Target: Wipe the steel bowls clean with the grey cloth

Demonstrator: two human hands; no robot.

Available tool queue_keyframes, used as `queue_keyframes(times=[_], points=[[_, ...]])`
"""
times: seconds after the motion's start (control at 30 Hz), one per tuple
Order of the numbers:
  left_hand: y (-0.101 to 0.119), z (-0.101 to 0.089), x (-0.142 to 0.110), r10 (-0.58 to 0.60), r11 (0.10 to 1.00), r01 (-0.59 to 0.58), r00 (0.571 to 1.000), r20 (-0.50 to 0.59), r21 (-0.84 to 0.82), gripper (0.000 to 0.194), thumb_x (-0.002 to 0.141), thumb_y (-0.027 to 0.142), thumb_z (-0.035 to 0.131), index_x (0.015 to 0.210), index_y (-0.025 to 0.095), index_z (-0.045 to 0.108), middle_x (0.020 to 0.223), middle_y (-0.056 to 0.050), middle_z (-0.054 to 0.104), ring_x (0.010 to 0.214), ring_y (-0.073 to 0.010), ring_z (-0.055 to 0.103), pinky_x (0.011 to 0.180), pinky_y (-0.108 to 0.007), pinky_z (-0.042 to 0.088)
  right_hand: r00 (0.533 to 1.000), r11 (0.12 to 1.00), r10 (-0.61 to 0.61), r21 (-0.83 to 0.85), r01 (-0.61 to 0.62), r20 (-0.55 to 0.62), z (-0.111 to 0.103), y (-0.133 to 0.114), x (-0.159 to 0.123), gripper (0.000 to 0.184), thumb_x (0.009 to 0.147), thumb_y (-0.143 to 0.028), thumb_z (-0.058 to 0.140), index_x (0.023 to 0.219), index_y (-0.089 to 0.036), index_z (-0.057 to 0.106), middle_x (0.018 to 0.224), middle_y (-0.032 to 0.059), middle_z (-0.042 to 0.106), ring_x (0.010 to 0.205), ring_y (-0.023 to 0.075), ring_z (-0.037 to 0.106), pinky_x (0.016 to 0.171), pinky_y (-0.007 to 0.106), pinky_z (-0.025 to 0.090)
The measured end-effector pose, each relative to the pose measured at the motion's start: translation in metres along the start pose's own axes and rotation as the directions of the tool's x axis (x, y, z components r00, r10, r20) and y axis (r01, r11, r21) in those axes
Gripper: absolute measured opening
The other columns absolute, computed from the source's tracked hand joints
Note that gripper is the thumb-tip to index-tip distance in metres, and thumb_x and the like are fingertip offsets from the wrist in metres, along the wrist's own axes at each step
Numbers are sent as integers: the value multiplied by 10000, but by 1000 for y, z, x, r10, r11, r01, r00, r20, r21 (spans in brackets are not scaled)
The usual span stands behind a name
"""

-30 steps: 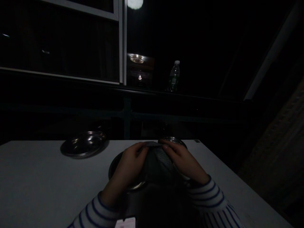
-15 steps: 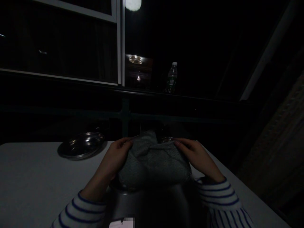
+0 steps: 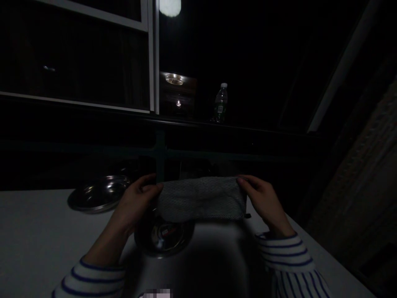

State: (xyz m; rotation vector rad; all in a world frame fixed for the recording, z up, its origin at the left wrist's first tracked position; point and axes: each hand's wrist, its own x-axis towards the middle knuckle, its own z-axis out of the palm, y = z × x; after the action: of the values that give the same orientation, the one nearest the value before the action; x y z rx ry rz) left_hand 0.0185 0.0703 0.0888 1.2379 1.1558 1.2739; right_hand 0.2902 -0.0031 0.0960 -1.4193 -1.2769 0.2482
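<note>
A grey textured cloth (image 3: 201, 199) is stretched between my two hands, held up above the table as a wide folded strip. My left hand (image 3: 139, 200) pinches its upper left corner between thumb and fingers. At the upper right corner my right hand (image 3: 259, 198) grips it the same way. A small dark tab sticks out at the cloth's lower right. Below the cloth's left part stands a shiny metal bowl (image 3: 164, 242), its back portion hidden by the cloth.
Another metal bowl, wide and shallow (image 3: 101, 193), rests at the white table's (image 3: 37, 236) far left edge. Beyond the table, a plastic bottle (image 3: 221, 105) with a white cap stands on the ledge by the dark window. A patterned curtain (image 3: 356, 198) hangs at the right.
The cloth has gone from bunched and drooping to a flat, straight strip. My hands have moved slightly apart, and more of the near bowl shows.
</note>
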Motion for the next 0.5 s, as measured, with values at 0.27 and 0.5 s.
queue_keyframes(times=[0.27,0.5], points=[[5,-4,-5,112,927,-182,969,222,329,273,647,442,618,694,177,670,704,-31,683,723,-200,606,647,-281,447,998,999,-31,-30,29,-55,0,-3,-1,334,805,-442,519,891,-154,664,812,46,674,765,195,609,664,280,457],[-2,2,-12,-32,978,-62,901,432,200,365,711,455,612,950,179,618,709,-7,653,671,-162,600,571,-243,424,983,991,-114,-85,103,-142,2,-7,-3,280,831,-411,498,882,-171,632,855,51,663,835,204,597,730,298,450]])
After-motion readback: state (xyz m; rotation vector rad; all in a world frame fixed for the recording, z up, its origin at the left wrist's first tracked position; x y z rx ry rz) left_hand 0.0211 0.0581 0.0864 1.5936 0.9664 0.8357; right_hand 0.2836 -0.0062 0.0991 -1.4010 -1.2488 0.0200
